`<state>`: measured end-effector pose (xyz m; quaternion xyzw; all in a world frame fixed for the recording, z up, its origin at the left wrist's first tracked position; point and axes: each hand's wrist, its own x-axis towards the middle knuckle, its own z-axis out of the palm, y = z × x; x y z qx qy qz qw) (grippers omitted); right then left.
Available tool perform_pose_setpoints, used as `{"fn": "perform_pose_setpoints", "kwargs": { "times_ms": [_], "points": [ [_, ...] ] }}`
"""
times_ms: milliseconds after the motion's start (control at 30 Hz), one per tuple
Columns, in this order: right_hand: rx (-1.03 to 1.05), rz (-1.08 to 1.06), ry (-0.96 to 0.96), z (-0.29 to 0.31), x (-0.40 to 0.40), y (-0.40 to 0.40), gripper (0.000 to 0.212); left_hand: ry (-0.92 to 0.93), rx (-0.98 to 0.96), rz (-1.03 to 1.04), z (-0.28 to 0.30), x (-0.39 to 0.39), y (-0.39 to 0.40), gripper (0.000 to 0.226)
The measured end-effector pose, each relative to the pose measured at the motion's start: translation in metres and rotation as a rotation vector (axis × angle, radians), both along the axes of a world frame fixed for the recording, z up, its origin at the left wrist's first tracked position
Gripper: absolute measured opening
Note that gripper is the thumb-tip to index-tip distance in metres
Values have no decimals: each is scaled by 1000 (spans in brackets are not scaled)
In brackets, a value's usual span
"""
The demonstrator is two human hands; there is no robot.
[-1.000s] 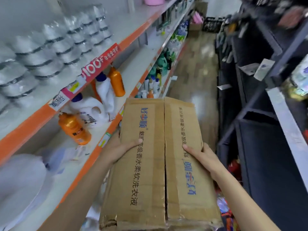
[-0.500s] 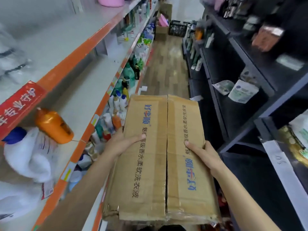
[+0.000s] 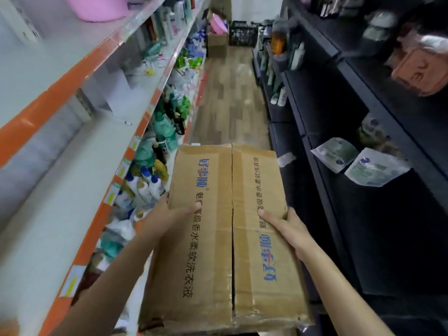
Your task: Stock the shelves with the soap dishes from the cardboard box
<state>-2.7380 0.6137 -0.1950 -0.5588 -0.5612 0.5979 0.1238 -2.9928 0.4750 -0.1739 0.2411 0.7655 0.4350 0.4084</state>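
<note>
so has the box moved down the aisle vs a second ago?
Yes. The cardboard box, gripped by both hands, has gone forward along the orange-edged shelves: the orange bottles beside it earlier are out of view, and the pink basin is nearer.

On the left runs a tall white metal shelving unit with orange front edges (image 3: 72,76) carrying small price tags. A pink plastic basin (image 3: 97,8) sits on its top shelf; the lower shelves hold crowded green, white and blue plastic bottles (image 3: 155,166). Across the wood-plank aisle floor (image 3: 228,93) stands a dark shelving unit (image 3: 339,132) with two pale soft pouches (image 3: 358,163) lying on one shelf. At the aisle's far end an open brown cardboard carton (image 3: 217,42) and a black plastic crate (image 3: 243,33) rest on the floor.
</note>
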Motion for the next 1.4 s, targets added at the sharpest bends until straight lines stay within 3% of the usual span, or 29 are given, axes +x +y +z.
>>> {"fn": "perform_pose_setpoints", "kwargs": {
  "times_ms": [67,133,200,300,333,433,533,633,767,833,967,1067,1133,1233,1333,1400],
  "points": [
    [6,26,-16,-1,-29,42,88,-11,-46,39,-6,-25,37,105],
    [-9,39,31,-6,-60,83,76,-40,-22,62,-18,-49,71,86],
    [-28,35,67,-19,-92,125,68,-36,-33,88,-37,-77,111,89],
    [-20,31,51,-66,-136,189,51,-77,-31,69,-91,-124,178,77],
    [-19,12,54,-90,-151,210,48,-88,-33,62,-114,-137,202,77],
    [-38,-36,11,-180,-184,271,67,-134,-24,40,-199,-168,267,82],
    [-17,-51,-26,-280,-211,317,59,-187,7,82,-302,-184,315,101],
    [19,-42,-66,-377,-227,351,46,-215,18,71,-408,-194,342,100],
    [37,-27,-56,-472,-251,393,62,-180,13,63,-510,-212,368,100],
    [54,-20,-44,-508,-262,414,59,-141,20,66,-547,-226,389,99],
    [87,-44,48,-562,-276,447,37,-28,57,39,-596,-246,433,76],
    [139,-35,44,-597,-283,461,67,75,63,7,-620,-264,452,67],
    [250,19,-85,-609,-287,462,84,201,30,-13,-630,-271,456,75],
    [417,92,-405,-602,-294,447,93,631,-227,-34,-633,-255,461,77],
    [614,245,-701,-595,-301,425,68,927,-379,-178,-629,-220,461,59],
    [632,349,-738,-592,-299,413,56,1034,-387,-422,-626,-203,455,58]
  ]
}}
